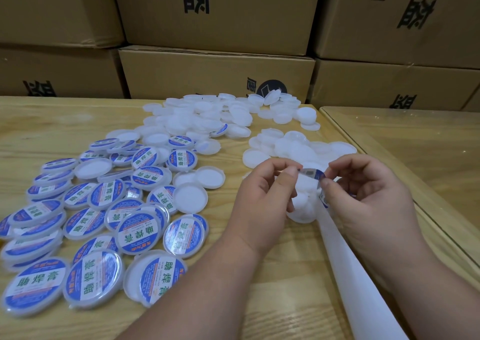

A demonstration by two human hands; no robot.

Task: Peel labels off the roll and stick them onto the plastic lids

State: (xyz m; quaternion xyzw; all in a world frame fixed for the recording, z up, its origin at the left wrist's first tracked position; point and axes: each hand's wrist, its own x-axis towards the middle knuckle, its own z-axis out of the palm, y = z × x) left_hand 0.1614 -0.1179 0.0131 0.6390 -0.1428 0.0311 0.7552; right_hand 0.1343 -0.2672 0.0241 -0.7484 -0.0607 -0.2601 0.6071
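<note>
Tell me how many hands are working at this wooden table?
2. The left hand and the right hand meet above the light wooden table, both pinching a round blue-and-white label. No others show.

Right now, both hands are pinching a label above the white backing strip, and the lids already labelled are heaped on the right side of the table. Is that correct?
Not quite. The labelled lids are heaped on the left side of the table, not the right, as the head view shows. The rest holds: the left hand and right hand both pinch a label above the white backing strip.
</note>
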